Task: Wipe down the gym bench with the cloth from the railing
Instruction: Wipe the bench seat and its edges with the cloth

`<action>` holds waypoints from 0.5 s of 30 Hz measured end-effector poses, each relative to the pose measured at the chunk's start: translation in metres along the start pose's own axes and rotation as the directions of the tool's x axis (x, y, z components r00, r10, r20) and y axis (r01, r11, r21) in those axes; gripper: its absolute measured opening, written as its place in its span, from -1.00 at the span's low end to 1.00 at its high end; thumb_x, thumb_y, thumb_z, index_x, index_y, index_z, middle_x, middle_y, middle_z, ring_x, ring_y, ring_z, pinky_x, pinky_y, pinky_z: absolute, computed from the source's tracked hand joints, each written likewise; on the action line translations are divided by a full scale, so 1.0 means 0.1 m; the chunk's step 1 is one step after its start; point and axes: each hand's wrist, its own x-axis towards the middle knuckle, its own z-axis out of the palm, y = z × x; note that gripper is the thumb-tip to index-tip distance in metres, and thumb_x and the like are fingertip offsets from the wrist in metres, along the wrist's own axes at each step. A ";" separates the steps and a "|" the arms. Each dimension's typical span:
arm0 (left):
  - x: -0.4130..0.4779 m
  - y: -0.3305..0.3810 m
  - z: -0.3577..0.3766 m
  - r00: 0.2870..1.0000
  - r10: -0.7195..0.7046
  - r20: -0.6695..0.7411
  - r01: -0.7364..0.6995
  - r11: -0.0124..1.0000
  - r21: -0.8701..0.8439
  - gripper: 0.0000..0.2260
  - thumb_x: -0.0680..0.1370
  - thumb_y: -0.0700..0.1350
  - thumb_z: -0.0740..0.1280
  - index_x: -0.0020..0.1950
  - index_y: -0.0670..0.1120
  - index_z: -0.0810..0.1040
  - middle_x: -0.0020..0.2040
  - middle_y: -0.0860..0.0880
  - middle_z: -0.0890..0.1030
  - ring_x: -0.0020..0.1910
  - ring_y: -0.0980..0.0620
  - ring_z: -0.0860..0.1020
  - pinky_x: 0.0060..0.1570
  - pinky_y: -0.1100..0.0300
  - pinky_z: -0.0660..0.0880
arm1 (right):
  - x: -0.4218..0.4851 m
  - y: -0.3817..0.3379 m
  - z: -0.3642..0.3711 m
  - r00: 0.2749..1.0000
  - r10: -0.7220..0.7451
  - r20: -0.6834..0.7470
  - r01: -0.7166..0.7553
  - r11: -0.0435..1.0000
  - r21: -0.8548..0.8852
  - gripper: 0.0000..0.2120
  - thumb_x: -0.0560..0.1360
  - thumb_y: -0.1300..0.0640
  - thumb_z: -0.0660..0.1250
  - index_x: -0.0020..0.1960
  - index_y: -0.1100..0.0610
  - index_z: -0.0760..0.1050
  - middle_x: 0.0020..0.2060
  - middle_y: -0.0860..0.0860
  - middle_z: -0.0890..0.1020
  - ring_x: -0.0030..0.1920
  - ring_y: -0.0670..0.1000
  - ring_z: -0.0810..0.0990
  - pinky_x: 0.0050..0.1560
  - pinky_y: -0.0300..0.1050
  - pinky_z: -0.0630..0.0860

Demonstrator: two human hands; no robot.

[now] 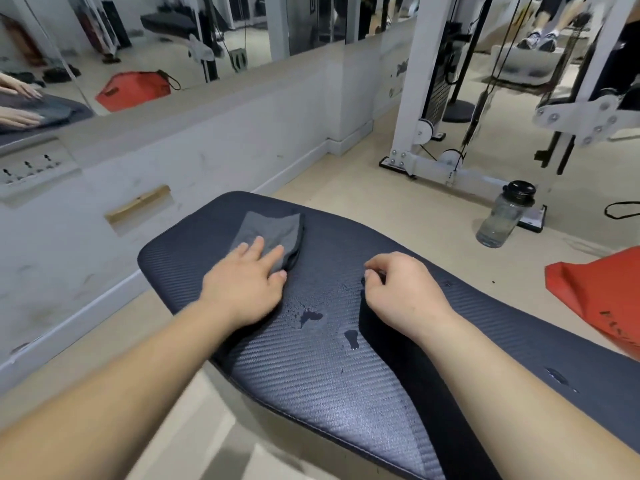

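A black padded gym bench [311, 368] with a ribbed texture fills the middle of the view. A folded grey cloth [270, 230] lies on its far end. My left hand [246, 282] presses flat on the near part of the cloth with straight fingers. My right hand [401, 285] rests on the bench to the right with its fingers curled; nothing shows in them. Small puddles of water [311, 317] sit on the pad between my hands, and more drops lie near the right edge [557, 377].
A clear water bottle [502, 216] with a black lid stands on the floor beyond the bench. A white cable machine [433, 98] rises behind it. A red bag [602, 299] lies at right. A mirrored wall [173, 46] runs along the left.
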 end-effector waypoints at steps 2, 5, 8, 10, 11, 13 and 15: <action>-0.24 0.29 0.08 0.999 0.038 -0.035 -0.037 0.999 0.013 -0.45 0.64 0.23 -0.02 0.63 0.17 0.08 0.68 -0.05 0.04 0.64 -0.09 0.04 0.60 0.02 0.02 | -0.02 -0.02 -0.03 1.000 0.006 -0.005 -0.006 1.000 -0.020 -0.72 0.58 0.04 0.22 0.19 -0.01 0.64 0.17 -0.02 0.66 0.27 0.10 0.56 0.29 0.05 0.51; -0.95 0.60 0.20 0.960 0.275 -0.050 -0.274 0.961 0.028 -0.40 0.59 0.23 0.02 0.64 0.17 0.07 0.67 -0.06 0.05 0.64 -0.10 0.05 0.60 0.03 0.02 | -0.04 -0.04 -0.08 1.000 0.015 -0.018 -0.015 1.000 -0.013 -0.74 0.57 0.06 0.23 0.14 0.00 0.65 0.13 -0.01 0.70 0.22 0.12 0.59 0.23 0.06 0.54; -1.21 0.46 0.21 0.905 0.426 -0.021 -0.425 0.904 0.036 -0.41 0.58 0.23 0.04 0.62 0.22 0.11 0.67 0.00 0.07 0.64 -0.04 0.09 0.59 0.03 0.09 | -0.09 -0.06 -0.11 1.000 -0.006 -0.001 0.006 1.000 0.006 -0.75 0.57 0.08 0.24 0.12 0.02 0.66 0.10 -0.01 0.70 0.18 0.10 0.61 0.20 0.07 0.57; -1.01 0.32 0.15 0.940 0.341 0.021 -0.341 0.939 0.043 -0.45 0.62 0.24 0.02 0.62 0.26 0.03 0.68 0.06 0.00 0.64 0.03 0.04 0.59 0.05 0.09 | -0.15 -0.05 -0.15 0.999 -0.027 0.026 0.027 1.000 0.003 -0.76 0.57 0.08 0.24 0.12 0.02 0.65 0.10 -0.02 0.70 0.17 0.08 0.63 0.20 0.07 0.58; -0.89 0.30 0.12 0.968 0.249 0.032 -0.250 0.967 0.037 -0.45 0.63 0.24 0.00 0.63 0.25 0.00 0.68 0.06 -0.03 0.65 0.03 0.02 0.59 0.04 0.09 | -0.19 -0.03 -0.17 0.999 -0.033 0.041 0.033 0.999 0.001 -0.76 0.57 0.07 0.24 0.12 0.01 0.65 0.09 -0.02 0.70 0.16 0.07 0.63 0.21 0.06 0.57; -0.74 0.38 0.09 0.995 0.097 0.023 -0.098 0.995 0.017 -0.45 0.65 0.21 -0.01 0.64 0.19 0.00 0.68 0.01 -0.03 0.65 -0.03 0.01 0.59 0.01 0.07 | -0.28 0.02 -0.25 0.997 -0.039 0.070 0.039 0.999 -0.002 -0.79 0.58 0.05 0.26 0.10 -0.01 0.65 0.06 -0.06 0.71 0.14 0.04 0.65 0.22 0.03 0.57; -0.83 0.64 0.15 1.000 0.016 0.015 -0.016 1.000 0.016 -0.43 0.65 0.19 -0.04 0.65 0.11 -0.02 0.68 -0.07 -0.05 0.65 -0.14 -0.01 0.59 -0.04 0.04 | -0.37 0.07 -0.34 0.993 -0.052 0.102 0.054 0.998 -0.018 -0.81 0.57 0.03 0.29 0.10 -0.02 0.66 0.03 -0.09 0.71 0.12 0.00 0.65 0.21 -0.02 0.57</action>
